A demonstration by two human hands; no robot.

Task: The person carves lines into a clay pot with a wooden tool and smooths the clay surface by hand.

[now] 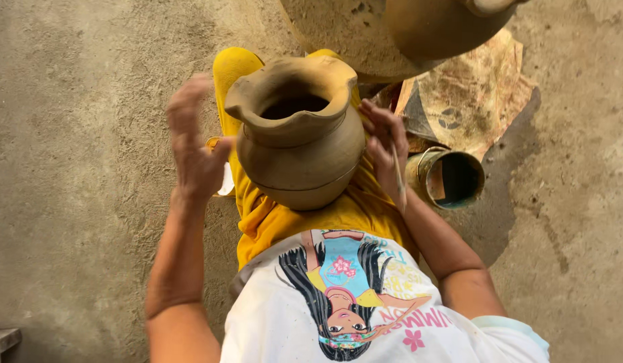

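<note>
Dirt floor (76,134) | left hand (194,151) grip open beside clay pot (299,131) | right hand (385,151) grips thin stick (397,176)

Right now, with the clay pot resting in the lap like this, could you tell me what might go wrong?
1. The left hand looks off the clay pot, so only the right hand steadies it; it could roll off the lap.
2. The thin stick in the right hand might scratch the pot's wall.
</note>
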